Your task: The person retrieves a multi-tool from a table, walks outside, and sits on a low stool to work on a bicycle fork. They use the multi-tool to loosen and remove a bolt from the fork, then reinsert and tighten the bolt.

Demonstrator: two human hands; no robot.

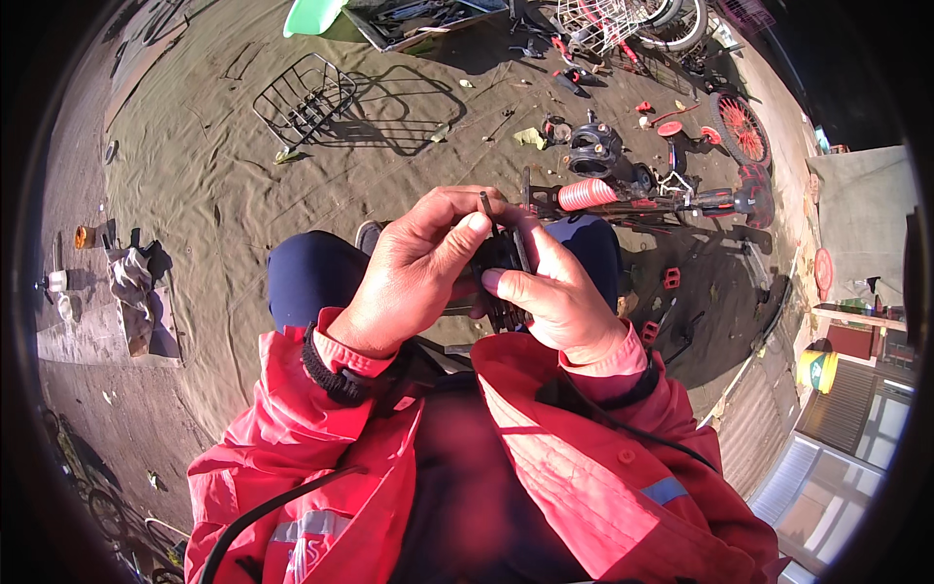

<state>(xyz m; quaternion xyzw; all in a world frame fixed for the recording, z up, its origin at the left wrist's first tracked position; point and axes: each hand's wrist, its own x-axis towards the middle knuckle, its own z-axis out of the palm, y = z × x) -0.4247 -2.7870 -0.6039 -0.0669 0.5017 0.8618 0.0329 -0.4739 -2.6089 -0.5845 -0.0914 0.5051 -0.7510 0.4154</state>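
In front of my lap both hands meet around a dark, ridged part (499, 255), whose exact kind the fingers hide. My right hand (567, 302) is closed on it, thumb pressed along its near face. My left hand (413, 263) pinches a short, thin dark rod (485, 203) between thumb and fingers at the part's upper end. Whether the rod is joined to the part cannot be made out. Just beyond my right hand lies a small bicycle frame (652, 204) with a red-and-white coil spring (587, 194).
A black wire basket (304, 97) stands on the olive ground sheet (209, 195). A red-spoked wheel (741, 129), red pedals (671, 278) and loose bike parts lie to the right. At the far side are a parts tray (418, 24) and a white wire basket (595, 27).
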